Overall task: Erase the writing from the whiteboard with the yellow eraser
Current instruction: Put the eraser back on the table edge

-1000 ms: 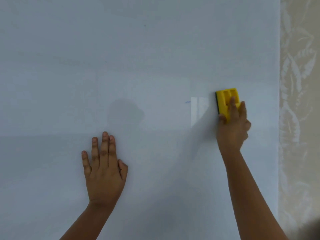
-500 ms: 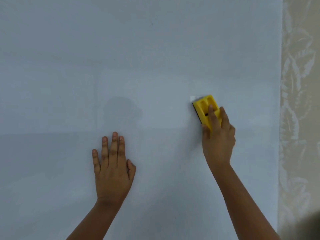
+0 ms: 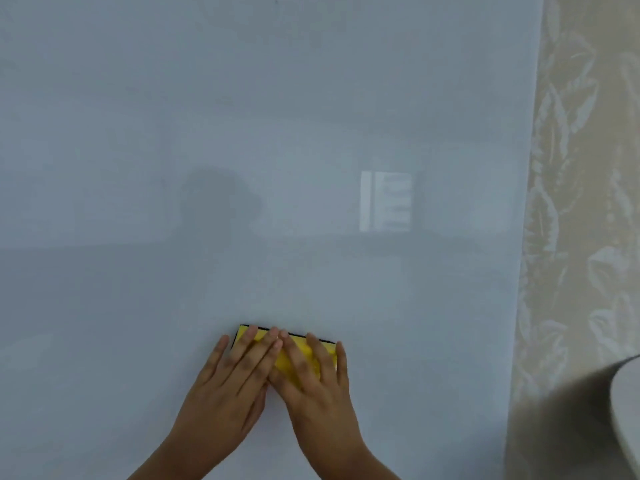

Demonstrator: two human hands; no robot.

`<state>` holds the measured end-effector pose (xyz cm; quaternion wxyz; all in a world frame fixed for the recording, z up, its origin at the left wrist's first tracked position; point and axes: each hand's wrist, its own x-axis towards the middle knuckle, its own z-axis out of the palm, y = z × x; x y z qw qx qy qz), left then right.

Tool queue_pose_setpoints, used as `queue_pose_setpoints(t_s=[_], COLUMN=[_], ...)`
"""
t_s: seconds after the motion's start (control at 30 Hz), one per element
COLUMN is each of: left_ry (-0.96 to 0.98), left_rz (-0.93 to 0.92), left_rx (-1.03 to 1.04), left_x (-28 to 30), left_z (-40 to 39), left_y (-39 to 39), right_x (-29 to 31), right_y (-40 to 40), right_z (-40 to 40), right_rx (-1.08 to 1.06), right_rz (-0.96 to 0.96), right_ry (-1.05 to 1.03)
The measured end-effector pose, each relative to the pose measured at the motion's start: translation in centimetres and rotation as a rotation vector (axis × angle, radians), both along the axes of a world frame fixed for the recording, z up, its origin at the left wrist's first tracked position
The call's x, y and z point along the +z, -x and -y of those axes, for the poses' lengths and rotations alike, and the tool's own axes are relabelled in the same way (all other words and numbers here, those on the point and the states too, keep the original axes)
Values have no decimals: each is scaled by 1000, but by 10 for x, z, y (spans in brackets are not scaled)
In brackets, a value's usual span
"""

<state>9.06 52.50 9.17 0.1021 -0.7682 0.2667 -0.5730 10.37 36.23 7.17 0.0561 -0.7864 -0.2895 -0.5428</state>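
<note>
On the head view I see both hands laid flat with fingers spread over the eraser (image 3: 294, 353), left hand (image 3: 228, 386) and right hand (image 3: 317, 386) side by side, pressing it against the whiteboard (image 3: 311, 116) near its lower edge, right of centre.

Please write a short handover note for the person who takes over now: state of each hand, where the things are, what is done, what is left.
Left hand: flat, fingers on the yellow eraser.
Right hand: flat on the eraser too, pressing it to the whiteboard.
Eraser: low on the board, near the middle, lying sideways.
Done: no writing shows on the board, only reflections.
Left: check for faint marks, then put the eraser away.
</note>
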Motion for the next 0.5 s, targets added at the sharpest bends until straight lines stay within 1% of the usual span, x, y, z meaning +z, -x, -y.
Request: queue_pose_setpoints(t_s=[0.1, 0.2, 0.3, 0.4, 0.5], left_ry=[-65, -65, -59, -52, -62], left_rz=[6, 6, -44, -66, -123], left_rx=[87, 105, 104, 60, -71], left_x=[-11, -2, 6, 11, 7], left_z=[9, 28, 60, 95, 136], left_y=[-2, -3, -8, -18, -30], right_x=[-7, -5, 3, 9, 9], right_y=[-4, -10, -12, -9, 1], right_z=[24, 48, 75, 109, 151], right_rx=[-5, 44, 26, -18, -87], right_rz=[-28, -87, -179, -214, -231], right_ry=[69, 36, 3, -63, -83])
